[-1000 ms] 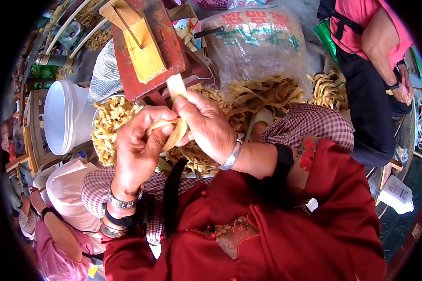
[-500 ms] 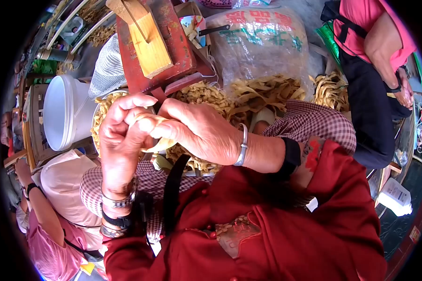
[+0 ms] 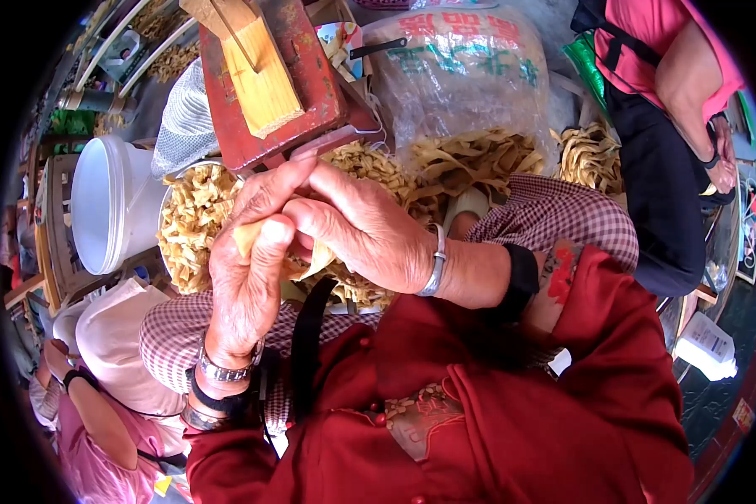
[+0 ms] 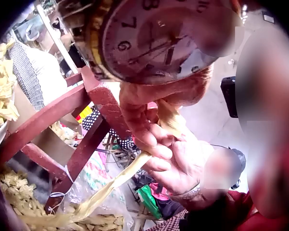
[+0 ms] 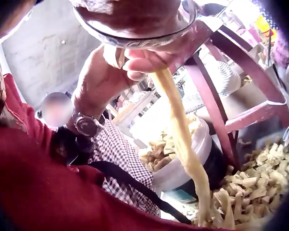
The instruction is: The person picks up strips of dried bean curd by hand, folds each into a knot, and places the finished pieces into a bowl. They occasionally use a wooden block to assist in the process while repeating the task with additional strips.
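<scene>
In the head view my left hand (image 3: 248, 277) and right hand (image 3: 374, 239) meet in front of the lap. Both grip one soft, pale yellow strip (image 3: 317, 259), whose exact kind does not show. A folded piece stands out by the left thumb. The left wrist view shows another fold (image 4: 169, 118) between the two hands, and the right hand's fingers (image 4: 156, 151) curled about the strip. From the right hand a long tail (image 5: 180, 132) hangs down toward the loose pieces, as the right wrist view shows. The fingers hide the middle of the strip.
A bowl of small knotted yellow pieces (image 3: 197, 223) stands left, beside a white bucket (image 3: 113, 206). A red wooden stool (image 3: 319, 92) bears a wooden block (image 3: 265, 92). Beyond it lies a clear plastic bag (image 3: 470, 84) with strips below. Another person (image 3: 664, 168) sits at the right.
The strip's upright end seen above the hands one second ago is gone from there. My right hand has turned over, and the hands have closed together around the strip, with a fold now by the left thumb.
</scene>
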Demonstrator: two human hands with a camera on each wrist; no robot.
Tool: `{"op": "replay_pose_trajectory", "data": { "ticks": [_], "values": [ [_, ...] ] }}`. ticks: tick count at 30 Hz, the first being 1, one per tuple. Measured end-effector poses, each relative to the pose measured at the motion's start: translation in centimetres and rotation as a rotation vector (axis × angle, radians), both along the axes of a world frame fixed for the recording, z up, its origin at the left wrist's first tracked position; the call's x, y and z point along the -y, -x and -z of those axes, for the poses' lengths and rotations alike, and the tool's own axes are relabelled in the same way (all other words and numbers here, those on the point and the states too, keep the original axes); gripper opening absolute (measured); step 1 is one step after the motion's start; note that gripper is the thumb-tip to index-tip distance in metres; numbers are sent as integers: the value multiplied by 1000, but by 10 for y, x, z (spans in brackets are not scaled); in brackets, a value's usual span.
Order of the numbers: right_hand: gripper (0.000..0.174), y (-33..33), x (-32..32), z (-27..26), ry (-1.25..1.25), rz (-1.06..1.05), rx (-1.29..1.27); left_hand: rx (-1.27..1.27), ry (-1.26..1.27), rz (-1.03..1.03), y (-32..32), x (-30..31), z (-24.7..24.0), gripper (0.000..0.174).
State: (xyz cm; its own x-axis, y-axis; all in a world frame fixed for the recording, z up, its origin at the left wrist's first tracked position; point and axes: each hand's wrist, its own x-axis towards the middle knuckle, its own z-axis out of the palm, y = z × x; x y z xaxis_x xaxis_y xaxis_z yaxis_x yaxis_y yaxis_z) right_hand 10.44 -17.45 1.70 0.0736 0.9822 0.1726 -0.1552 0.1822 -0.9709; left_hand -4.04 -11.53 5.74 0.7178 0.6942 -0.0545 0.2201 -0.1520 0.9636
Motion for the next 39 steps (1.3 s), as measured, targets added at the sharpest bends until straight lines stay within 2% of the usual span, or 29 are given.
{"op": "replay_pose_trajectory", "data": {
  "ticks": [1,4,5,6,7,8,9,11,13,16,18,19,20,22,23,24,26,28,31,34,38,39],
  "values": [
    [23,-4,1,-1,-2,-46,35,55,129,-18,1,0,2,51],
    [27,8,1,9,-24,16,-161,247,450,-64,1,-2,7,54],
    [31,13,0,20,-89,69,-69,302,542,-86,0,-2,6,55],
    [33,8,3,13,4,15,-96,340,585,-102,0,-2,5,55],
    [36,1,8,1,97,-39,-122,397,718,-16,4,-4,5,55],
    [40,4,8,4,96,-7,-240,453,850,70,9,-8,6,55],
    [43,8,7,7,90,27,-357,445,868,88,12,-10,8,55],
    [44,-5,11,12,57,16,-2,432,905,124,14,-11,12,56],
    [41,-8,7,18,-25,81,129,372,929,120,13,-12,12,56],
    [36,-28,16,1,283,-205,174,342,966,181,13,-18,17,57],
    [39,-23,13,16,88,-16,147,311,1000,217,10,-19,16,57],
    [36,-24,10,20,9,-18,171,334,1069,122,8,-14,16,57],
    [34,-23,10,20,139,-88,-31,342,1081,131,4,-15,14,57],
    [36,-24,12,20,283,-198,-165,371,1124,136,5,-18,19,55],
    [35,-23,11,22,146,-119,25,423,1163,125,8,-20,26,54],
    [32,-27,11,22,167,-123,117,397,1142,62,6,-19,18,53],
    [26,-36,10,8,162,-150,284,516,1118,40,8,-26,18,52],
    [18,-40,10,9,160,-134,305,551,1079,28,13,-31,15,50],
    [18,-50,11,10,89,-66,354,717,1082,-8,24,-48,13,48],
    [20,-50,12,10,70,-66,414,579,992,-25,25,-49,11,50],
    [20,-44,12,15,108,-22,420,290,736,-192,11,-34,6,56],
    [19,-44,12,16,91,-30,442,168,647,-179,14,-32,10,53]
  ]
}}
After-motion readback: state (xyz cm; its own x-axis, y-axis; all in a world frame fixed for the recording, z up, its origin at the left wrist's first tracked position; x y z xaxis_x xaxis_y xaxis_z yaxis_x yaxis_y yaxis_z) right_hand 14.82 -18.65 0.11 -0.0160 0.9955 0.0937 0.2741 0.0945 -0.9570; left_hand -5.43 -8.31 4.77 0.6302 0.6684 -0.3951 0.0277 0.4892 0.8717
